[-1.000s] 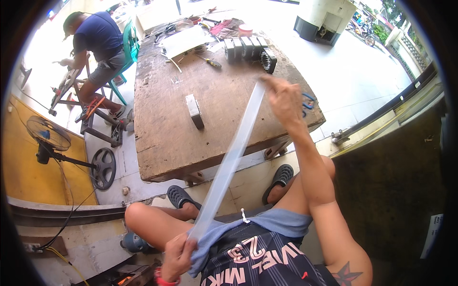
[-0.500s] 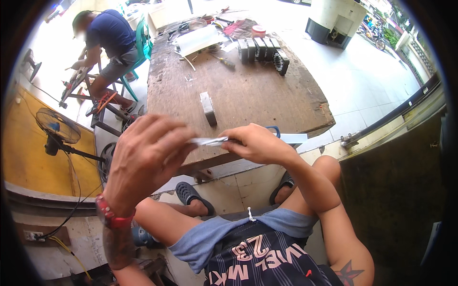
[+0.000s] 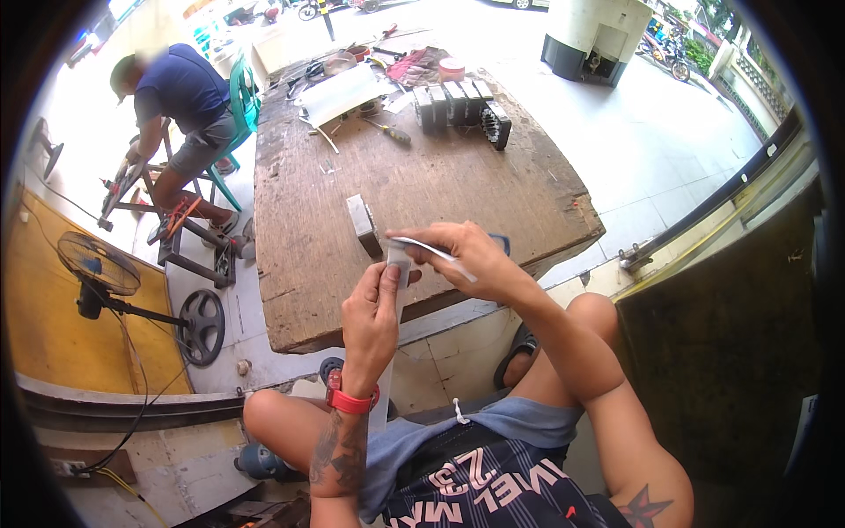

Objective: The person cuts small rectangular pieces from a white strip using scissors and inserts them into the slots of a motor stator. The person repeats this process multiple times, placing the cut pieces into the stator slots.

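A long whitish translucent strip (image 3: 399,273) is held between my hands above the table's near edge. My left hand (image 3: 370,317) is closed on it, thumb on top, and its lower length hangs behind my wrist. My right hand (image 3: 471,255) pinches the upper part, where a white end (image 3: 453,264) sticks out under the fingers. Just past my left fingers, a narrow block with a pale top and dark sides (image 3: 363,224) stands on the wooden table (image 3: 299,264). Beside my right hand shows part of a blue object (image 3: 502,243); the hand hides the rest.
Several dark blocks (image 3: 453,106) stand in a row at the table's far right. A screwdriver (image 3: 394,133), a white sheet (image 3: 348,92) and a red-and-white tub (image 3: 451,69) lie nearby. At left, a person (image 3: 180,97) bends over a frame, near a fan (image 3: 97,264).
My left hand, blurred before, has come down and right and now grips the strip. The strip has swung from level to hanging downward. The head view has shifted slightly.
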`<state>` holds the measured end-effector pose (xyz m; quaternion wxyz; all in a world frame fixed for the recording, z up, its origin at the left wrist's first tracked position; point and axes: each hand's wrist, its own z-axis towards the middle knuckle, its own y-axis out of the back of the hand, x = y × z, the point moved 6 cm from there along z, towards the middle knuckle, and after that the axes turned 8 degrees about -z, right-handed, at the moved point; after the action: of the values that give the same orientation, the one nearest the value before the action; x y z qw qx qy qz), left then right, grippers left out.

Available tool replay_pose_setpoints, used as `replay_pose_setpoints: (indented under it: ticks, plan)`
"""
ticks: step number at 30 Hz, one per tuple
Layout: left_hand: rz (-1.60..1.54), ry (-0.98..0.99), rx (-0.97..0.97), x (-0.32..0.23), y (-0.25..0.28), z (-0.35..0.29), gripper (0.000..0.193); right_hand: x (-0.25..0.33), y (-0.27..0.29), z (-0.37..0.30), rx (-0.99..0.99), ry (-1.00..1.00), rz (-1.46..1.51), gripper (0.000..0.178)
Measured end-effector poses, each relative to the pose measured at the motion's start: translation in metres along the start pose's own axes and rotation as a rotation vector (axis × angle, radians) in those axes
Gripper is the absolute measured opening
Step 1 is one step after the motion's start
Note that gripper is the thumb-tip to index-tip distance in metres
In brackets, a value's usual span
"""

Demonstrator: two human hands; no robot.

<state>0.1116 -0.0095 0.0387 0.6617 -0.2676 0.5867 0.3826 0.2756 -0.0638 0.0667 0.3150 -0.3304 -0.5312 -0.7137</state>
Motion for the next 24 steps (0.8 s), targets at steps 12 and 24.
replay_pose_setpoints:
  ticks: [12,24]
  plan:
    - [0.014,0.367,-0.038,0.018,0.004,-0.114,0.032,-0.033,0.078,0.021,-0.486,-0.166,-0.893,0.033]
    - [-0.448,0.418,-0.122,0.098,-0.007,-0.103,0.028,-0.089,0.049,0.005,-0.358,-0.146,-0.853,0.025]
